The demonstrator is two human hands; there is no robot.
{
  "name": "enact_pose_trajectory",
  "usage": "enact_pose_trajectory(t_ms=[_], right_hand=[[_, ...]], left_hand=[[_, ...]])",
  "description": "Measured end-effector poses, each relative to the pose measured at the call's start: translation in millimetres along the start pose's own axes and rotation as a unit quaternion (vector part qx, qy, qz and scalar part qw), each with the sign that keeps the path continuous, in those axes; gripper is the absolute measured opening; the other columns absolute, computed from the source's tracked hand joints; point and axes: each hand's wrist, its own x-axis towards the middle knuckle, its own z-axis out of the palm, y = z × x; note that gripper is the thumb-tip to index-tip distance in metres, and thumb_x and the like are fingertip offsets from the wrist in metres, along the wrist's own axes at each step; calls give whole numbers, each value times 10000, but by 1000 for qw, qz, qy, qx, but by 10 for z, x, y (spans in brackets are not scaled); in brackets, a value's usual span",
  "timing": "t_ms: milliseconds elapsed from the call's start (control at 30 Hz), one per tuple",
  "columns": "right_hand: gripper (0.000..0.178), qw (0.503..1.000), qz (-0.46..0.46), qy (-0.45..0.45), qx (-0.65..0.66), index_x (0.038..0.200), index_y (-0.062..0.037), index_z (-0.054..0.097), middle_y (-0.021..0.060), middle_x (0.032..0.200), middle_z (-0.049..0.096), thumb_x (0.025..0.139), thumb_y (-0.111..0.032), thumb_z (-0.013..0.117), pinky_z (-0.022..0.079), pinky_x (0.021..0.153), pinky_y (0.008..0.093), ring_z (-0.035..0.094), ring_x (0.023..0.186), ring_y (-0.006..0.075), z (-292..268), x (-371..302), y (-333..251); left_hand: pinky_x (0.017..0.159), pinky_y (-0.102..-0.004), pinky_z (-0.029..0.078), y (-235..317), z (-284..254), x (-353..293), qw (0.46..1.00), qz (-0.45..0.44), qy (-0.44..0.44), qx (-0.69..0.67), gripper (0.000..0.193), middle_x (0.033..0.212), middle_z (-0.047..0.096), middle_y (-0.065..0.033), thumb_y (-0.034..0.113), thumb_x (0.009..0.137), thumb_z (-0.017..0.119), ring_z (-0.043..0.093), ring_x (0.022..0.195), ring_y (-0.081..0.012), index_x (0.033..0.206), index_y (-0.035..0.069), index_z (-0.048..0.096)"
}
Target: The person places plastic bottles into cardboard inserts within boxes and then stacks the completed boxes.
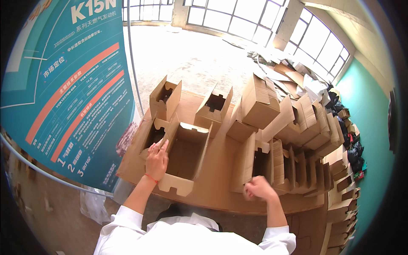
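Observation:
An open cardboard box stands in front of me at the left of the table, its cut-out flap folded out toward me. My left hand, with a red string at the wrist, lies with stretched fingers against this box's left side. Just beyond those fingers is a narrower open box. My right hand, a little blurred, is closed at the near corner of another upright open box on the right. Whatever its curled fingers may hold is hidden.
Two open boxes stand at the table's far left. Rows of open boxes fill its right side, one box stacked higher. A teal banner rises at left. Cardboard scraps and bags line the green wall.

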Motion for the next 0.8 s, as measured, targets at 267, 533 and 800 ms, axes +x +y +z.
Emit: enact_pose_trajectory(t_ms=[267, 533, 800], right_hand=[[429, 984, -86, -46, -148, 1237, -70, 582, 239, 1065, 651, 860, -276, 594, 474, 859, 376, 629, 985, 324, 95, 849, 873], [661, 976, 14, -207, 66, 1495, -132, 282, 103, 1028, 656, 909, -189, 583, 510, 760, 292, 625, 832, 178, 220, 700, -210], [381, 950, -81, -136, -271, 1196, 5, 597, 144, 1154, 640, 865, -182, 600, 516, 831, 391, 594, 1072, 251, 420, 1400, 982]], left_hand=[[943, -394, 389, 198, 235, 54, 992, -43, 67, -99, 559, 1083, 656, -98, 76, 798, 649, 568, 1067, -260, 1343, 128, 531], [917, -384, 395, 387, 268, 122, 994, -55, 45, -85, 535, 976, 658, -91, 74, 817, 608, 563, 1063, -232, 1344, 121, 529], [944, -382, 376, 332, 260, 116, 999, -23, 35, -30, 522, 1080, 636, -94, 75, 831, 589, 551, 1092, -227, 1347, 126, 529]])
